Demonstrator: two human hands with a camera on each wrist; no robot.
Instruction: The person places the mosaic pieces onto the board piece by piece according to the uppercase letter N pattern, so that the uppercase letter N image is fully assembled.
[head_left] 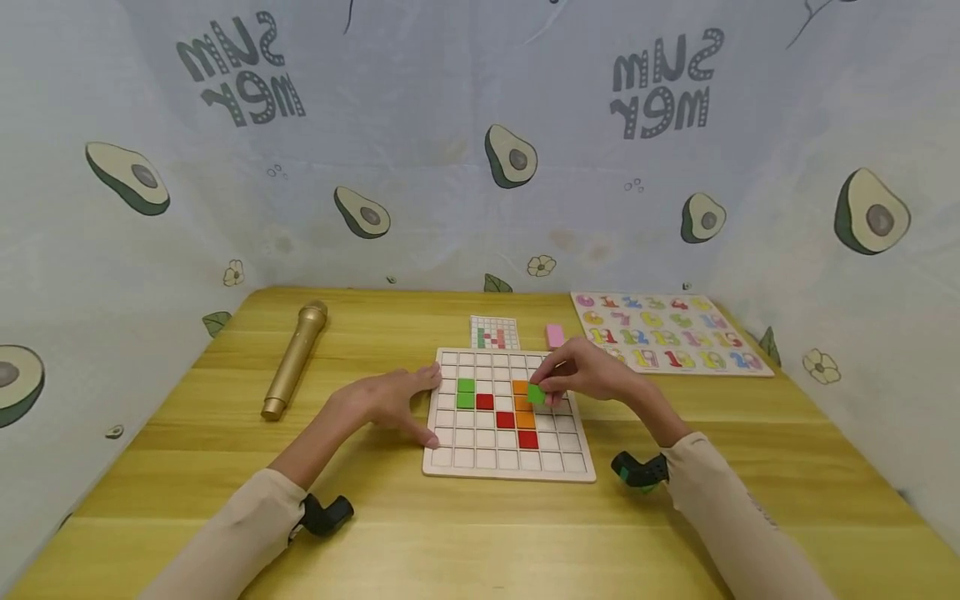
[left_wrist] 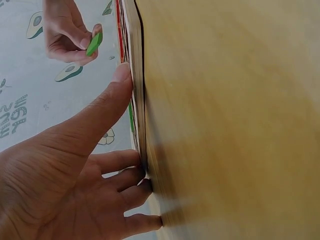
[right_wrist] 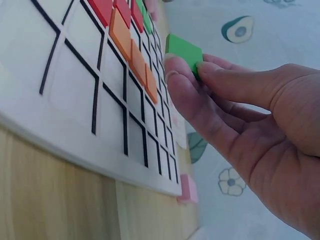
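A white grid board [head_left: 486, 459] lies on the table with two green tiles [head_left: 466, 393], three red tiles [head_left: 506, 420] in a diagonal and three orange tiles [head_left: 525, 420] in a column. My right hand [head_left: 588, 371] pinches a green square tile [right_wrist: 184, 52] between thumb and fingers, raised above the board beside the orange column. My left hand [head_left: 386, 404] is spread at the board's left edge; its thumb [left_wrist: 107, 107] touches the rim and the other fingers reach the far left corner.
A small pattern card [head_left: 495, 333] lies behind the board, beside a pink block [head_left: 554, 336]. Back right is a colourful number board [head_left: 667, 337]. A gold microphone [head_left: 296, 358] rests on the left. Printed cloth walls [head_left: 442, 100] surround the table.
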